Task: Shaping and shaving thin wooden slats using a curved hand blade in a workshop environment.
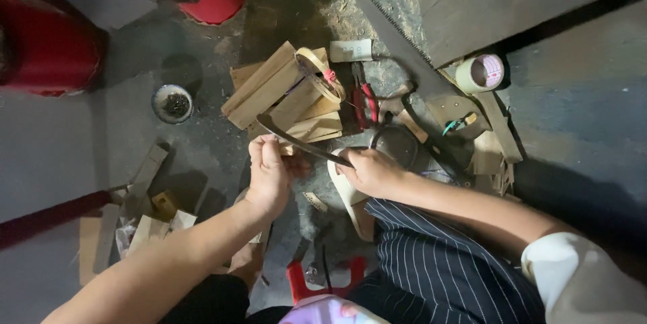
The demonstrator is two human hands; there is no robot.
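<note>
Just below the stack of wooden boards (286, 95), your left hand (269, 175) gripped a small wooden piece (288, 151) and your right hand (371, 170) clasped the curved knife (300, 142).

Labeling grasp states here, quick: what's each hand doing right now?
Left hand: closed, pinching a small pale wooden piece.
Right hand: closed on the handle of a dark curved metal blade.

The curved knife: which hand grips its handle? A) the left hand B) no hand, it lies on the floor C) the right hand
C: the right hand is closed round the handle end of the curved knife, while the left hand holds a small piece of wood under the blade.
</note>
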